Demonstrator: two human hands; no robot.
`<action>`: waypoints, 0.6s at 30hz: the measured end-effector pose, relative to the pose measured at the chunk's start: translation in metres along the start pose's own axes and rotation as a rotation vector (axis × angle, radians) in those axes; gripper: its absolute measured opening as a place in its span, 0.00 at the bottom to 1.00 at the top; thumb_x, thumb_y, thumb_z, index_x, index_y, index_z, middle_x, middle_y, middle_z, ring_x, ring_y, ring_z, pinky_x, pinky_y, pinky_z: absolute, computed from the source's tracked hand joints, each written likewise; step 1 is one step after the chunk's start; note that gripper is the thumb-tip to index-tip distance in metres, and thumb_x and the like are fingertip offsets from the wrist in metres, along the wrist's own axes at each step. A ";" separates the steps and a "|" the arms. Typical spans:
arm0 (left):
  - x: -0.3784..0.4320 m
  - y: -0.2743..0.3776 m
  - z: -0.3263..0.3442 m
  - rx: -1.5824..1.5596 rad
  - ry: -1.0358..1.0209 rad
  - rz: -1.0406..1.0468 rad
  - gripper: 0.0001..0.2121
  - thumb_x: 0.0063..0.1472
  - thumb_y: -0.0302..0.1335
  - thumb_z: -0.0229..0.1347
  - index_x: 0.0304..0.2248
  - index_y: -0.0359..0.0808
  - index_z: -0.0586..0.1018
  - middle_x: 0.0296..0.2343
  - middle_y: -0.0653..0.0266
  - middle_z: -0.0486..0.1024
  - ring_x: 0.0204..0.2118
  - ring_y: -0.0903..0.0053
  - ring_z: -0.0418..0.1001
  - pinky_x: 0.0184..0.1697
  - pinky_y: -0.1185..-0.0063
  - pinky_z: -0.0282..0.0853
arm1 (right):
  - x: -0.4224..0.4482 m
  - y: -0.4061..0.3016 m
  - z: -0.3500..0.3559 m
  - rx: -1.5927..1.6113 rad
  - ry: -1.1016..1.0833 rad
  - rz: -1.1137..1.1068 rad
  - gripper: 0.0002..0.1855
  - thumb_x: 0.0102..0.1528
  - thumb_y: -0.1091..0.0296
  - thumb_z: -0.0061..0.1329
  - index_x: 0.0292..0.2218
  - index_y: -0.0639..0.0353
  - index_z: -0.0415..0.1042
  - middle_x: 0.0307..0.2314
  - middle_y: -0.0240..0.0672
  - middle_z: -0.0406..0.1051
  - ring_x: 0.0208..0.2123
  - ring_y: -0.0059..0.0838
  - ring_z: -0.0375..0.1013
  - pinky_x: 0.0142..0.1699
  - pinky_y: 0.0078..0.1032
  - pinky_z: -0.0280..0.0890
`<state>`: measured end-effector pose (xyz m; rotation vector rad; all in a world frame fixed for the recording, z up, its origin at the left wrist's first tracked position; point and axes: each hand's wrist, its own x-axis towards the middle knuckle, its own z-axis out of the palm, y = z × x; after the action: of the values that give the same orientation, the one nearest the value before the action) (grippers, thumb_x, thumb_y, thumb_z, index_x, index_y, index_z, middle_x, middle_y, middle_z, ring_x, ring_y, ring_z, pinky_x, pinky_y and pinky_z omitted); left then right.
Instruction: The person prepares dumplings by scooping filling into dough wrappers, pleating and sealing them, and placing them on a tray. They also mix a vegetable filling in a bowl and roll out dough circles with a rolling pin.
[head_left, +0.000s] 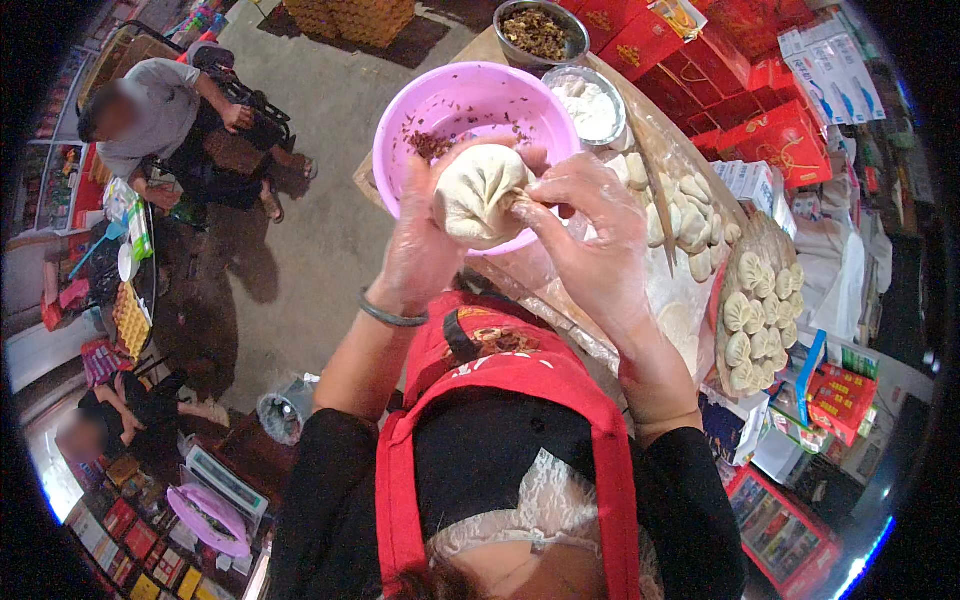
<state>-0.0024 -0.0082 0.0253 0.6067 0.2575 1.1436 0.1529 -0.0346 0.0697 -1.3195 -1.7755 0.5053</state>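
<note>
A pleated, filled dough bun (482, 196) lies in my left hand (421, 232), which cups it from the left and beneath. With thumb and fingers, my right hand (592, 232) pinches the gathered top of the dough. Both hands look floury. Below them is a pink plastic basin (390, 112) with scraps of dark chopped filling (429, 144) inside. Dough pieces (694, 217) lie on the floured wooden board at the right, beside a long thin stick (662, 214). Pleated buns (757, 315) stand in rows on a woven tray (766, 236).
A metal bowl of chopped filling (536, 34) and a bowl of flour (589, 105) stand beyond the basin. Red boxes (780, 146) are stacked at the right. Two people (161, 112) sit at the left, apart from my hands. A lined bin (289, 409) stands at lower left.
</note>
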 end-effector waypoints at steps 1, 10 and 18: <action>0.002 0.006 0.004 -0.039 -0.046 0.017 0.37 0.64 0.58 0.31 0.57 0.33 0.60 0.54 0.50 0.64 0.53 0.65 0.67 0.56 0.68 0.64 | 0.000 -0.004 -0.001 0.040 0.026 0.032 0.05 0.46 0.68 0.56 0.27 0.57 0.74 0.26 0.34 0.70 0.33 0.36 0.71 0.42 0.32 0.61; -0.018 -0.035 -0.017 -0.150 0.208 0.010 0.31 0.67 0.55 0.27 0.56 0.41 0.61 0.54 0.51 0.65 0.52 0.66 0.69 0.51 0.68 0.71 | -0.005 0.004 0.009 -0.210 -0.052 -0.150 0.06 0.47 0.66 0.56 0.27 0.57 0.75 0.27 0.34 0.71 0.33 0.36 0.71 0.40 0.32 0.63; -0.016 -0.031 -0.004 -0.081 0.209 0.038 0.31 0.67 0.54 0.29 0.57 0.38 0.59 0.55 0.50 0.63 0.56 0.64 0.64 0.58 0.66 0.62 | -0.004 0.009 0.010 -0.203 -0.044 -0.116 0.05 0.47 0.67 0.56 0.25 0.57 0.74 0.25 0.34 0.70 0.31 0.36 0.70 0.39 0.34 0.60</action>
<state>0.0129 -0.0297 0.0025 0.4219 0.3777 1.2501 0.1505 -0.0333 0.0563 -1.3405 -1.9686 0.2983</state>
